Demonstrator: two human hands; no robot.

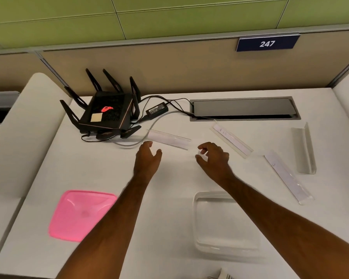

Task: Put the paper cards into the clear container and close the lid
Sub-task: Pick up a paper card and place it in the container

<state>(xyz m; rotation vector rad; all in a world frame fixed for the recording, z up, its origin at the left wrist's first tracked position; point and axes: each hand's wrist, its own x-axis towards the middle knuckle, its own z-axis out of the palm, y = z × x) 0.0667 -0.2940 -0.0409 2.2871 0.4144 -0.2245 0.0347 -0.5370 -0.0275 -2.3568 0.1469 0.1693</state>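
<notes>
A pink lid (83,215) lies flat near the left of the white counter (169,198), with a black router (107,113) behind it. The left hand (147,158) hovers released, fingers spread, just short of one paper card (169,138). The right hand (214,156) is loosely curled, grasping nothing. The clear container (224,222) sits open under the right forearm; three more cards (232,140) lie farther right.

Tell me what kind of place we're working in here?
Most likely an office cubicle: a partition wall with a number plate reading 247, a white desk with a built-in cable hatch, and a wireless router.
</notes>
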